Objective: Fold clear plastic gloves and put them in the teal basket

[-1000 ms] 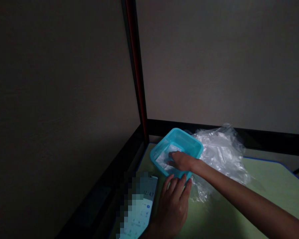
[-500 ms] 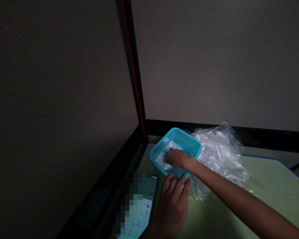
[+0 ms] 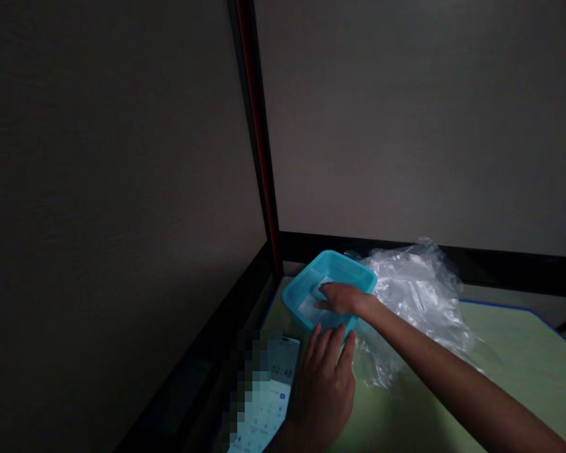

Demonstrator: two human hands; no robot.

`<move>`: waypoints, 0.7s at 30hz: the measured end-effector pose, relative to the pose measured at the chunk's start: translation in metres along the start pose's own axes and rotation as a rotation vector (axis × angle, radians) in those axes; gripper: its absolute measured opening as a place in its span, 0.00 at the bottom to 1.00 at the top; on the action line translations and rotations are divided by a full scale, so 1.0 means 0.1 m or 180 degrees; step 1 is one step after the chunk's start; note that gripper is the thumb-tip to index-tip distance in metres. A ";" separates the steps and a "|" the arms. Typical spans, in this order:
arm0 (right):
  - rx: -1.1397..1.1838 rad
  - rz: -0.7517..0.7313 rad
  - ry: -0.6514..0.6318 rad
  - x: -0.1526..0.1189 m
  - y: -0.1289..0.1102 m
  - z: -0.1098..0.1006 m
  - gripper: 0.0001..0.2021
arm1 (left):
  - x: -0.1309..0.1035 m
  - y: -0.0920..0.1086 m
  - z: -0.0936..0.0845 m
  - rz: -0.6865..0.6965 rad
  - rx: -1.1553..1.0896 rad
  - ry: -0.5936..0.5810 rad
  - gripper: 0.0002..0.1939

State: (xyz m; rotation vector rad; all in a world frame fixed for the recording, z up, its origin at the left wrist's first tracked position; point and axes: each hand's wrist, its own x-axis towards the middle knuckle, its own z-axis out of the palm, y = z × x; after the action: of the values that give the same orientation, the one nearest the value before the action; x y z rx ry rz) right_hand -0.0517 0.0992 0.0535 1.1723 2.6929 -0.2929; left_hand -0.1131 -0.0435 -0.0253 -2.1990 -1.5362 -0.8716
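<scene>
Spread left hand (image 3: 329, 390) steadies tray (image 3: 342, 267) at 6 o'clock; right hand (image 3: 342, 298), fingers parted, apparently works sheet (image 3: 310, 307), likely next requiring a pinch.

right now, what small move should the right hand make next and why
Probably pinch the pale sheet: the right hand is in the blue tray, thumb and finger apart over the sheet, while the left hand is at the near rim.

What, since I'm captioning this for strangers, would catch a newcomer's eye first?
Probably the bright turquoise tub on the green table, with the right hand inside it and the left hand at its near edge. Next come the shiny clear plastic to the tub's right and, left of the left hand, the lit phone reading 02:48.
</scene>
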 end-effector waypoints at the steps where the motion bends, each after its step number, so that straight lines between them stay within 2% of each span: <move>1: 0.0007 0.0006 0.0061 -0.02 0.03 -0.01 0.18 | 0.00 0.00 0.00 -0.0041 0.0005 -0.0029 0.24; 7: 0.0122 -0.0124 0.0651 -0.25 0.08 -0.14 0.14 | 0.06 0.07 -0.08 -0.0128 0.0083 -0.0140 0.24; 9: 0.0343 -0.0482 0.0932 -0.39 -0.01 -0.16 0.14 | 0.06 0.14 -0.14 -0.0003 0.0047 -0.0104 0.22; 11: 0.0771 -0.1171 0.1318 -0.56 -0.17 -0.12 0.13 | 0.03 0.24 -0.17 0.0324 -0.0149 -0.0066 0.19; 12: 0.0944 -0.1456 0.1361 -0.64 -0.27 -0.06 0.13 | -0.01 0.29 -0.17 0.0531 -0.0289 -0.0117 0.17; 14: 0.0963 -0.1808 0.1046 -0.76 -0.46 0.11 0.15 | -0.12 0.41 -0.13 0.0864 -0.0520 -0.0345 0.13; 17: 0.0629 -0.1889 0.0583 -0.80 -0.68 0.46 0.25 | -0.31 0.53 -0.02 0.1090 -0.0505 -0.0596 0.07; 19: 0.0457 -0.1908 0.0464 -0.75 -0.73 0.64 0.27 | -0.39 0.56 0.07 0.1214 -0.0440 -0.0739 0.06; 21: 0.0404 -0.1861 0.0461 -0.71 -0.73 0.74 0.28 | -0.42 0.55 0.15 0.1330 -0.0431 -0.0962 0.07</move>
State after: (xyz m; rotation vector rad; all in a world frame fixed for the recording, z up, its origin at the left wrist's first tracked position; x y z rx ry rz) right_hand -0.0513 -0.0178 0.0080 0.4107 3.1334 -0.4798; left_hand -0.0679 -0.0863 -0.0593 -2.7122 -1.0830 -0.5436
